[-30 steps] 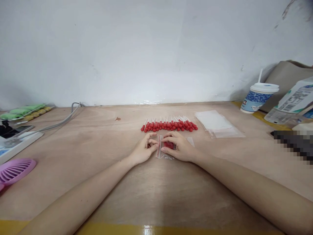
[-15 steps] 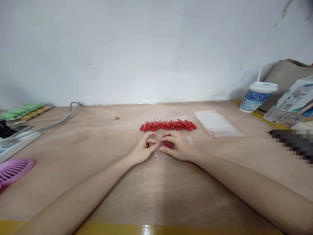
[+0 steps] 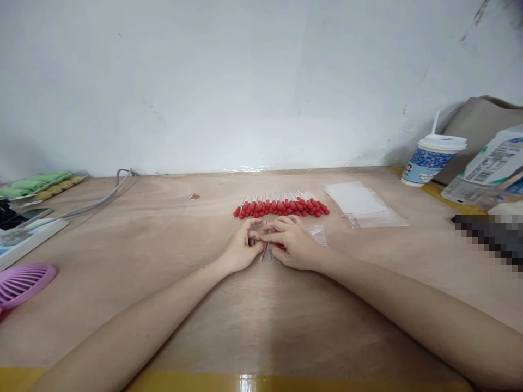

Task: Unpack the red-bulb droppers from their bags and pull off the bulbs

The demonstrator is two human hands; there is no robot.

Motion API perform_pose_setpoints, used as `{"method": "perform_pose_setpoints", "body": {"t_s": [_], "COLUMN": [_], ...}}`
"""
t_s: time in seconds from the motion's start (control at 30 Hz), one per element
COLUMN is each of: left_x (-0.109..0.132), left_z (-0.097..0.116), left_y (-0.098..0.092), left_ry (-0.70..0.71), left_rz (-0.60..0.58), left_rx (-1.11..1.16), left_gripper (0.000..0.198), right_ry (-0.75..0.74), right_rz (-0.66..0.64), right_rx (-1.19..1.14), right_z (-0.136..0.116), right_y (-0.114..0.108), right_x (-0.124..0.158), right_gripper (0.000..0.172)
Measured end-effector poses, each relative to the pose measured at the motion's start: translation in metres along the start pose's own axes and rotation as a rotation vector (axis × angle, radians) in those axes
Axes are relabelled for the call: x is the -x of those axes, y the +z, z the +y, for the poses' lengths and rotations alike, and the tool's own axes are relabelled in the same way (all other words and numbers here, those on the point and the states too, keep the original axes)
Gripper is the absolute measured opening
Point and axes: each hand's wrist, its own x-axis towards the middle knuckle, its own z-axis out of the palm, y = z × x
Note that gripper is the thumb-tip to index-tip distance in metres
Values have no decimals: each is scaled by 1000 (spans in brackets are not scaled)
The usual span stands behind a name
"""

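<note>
A small clear zip bag point(image 3: 270, 257) with a red line along its opening lies flat on the table, something red inside it. My left hand point(image 3: 242, 249) pinches the bag's open edge on the left between thumb and fingers. My right hand point(image 3: 297, 246) rests over the bag with curled fingers, its fingertips at the same edge, touching the left fingers. It hides most of the bag and its contents. Just beyond both hands lies a row of white sticks with red tips point(image 3: 281, 208), tips toward me.
Flat clear bags point(image 3: 362, 202) are stacked to the right of the sticks. At the back right stand a paper cup point(image 3: 429, 160) with a straw and a plastic bottle point(image 3: 469, 188). A purple fan point(image 3: 25, 283) and a grey cable point(image 3: 98, 204) are on the left.
My right fingers have shifted left to the bag's red-lined edge and now cover more of it. My left hand has hardly moved.
</note>
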Motion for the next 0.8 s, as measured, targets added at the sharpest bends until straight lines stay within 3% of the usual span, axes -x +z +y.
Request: {"method": "perform_pose_setpoints", "body": {"t_s": [0.13,0.33,0.5,0.63,0.8], "left_x": [1,1,1,0,0], "left_z": [-1,-2,0,3,4], "left_y": [-1,-1,-3,-4,-3], "left_ry": [17,32,24,-3,4], "left_rz": [-8,-20,-64,-103,-92], "left_rx": [-12,-25,22,19,39], "left_gripper": [50,48,45,46,45], "right_ry": [-62,-108,-158,-220,-288], "right_rz": [5,38,-66,-138,-115], "right_rx": [67,142,51,127,234], "right_z": [0,1,1,1,5], "right_y": [-1,1,-8,-13,-8], "right_x": [-3,-2,-3,-6,-5], "right_gripper": [20,18,17,16,16]}}
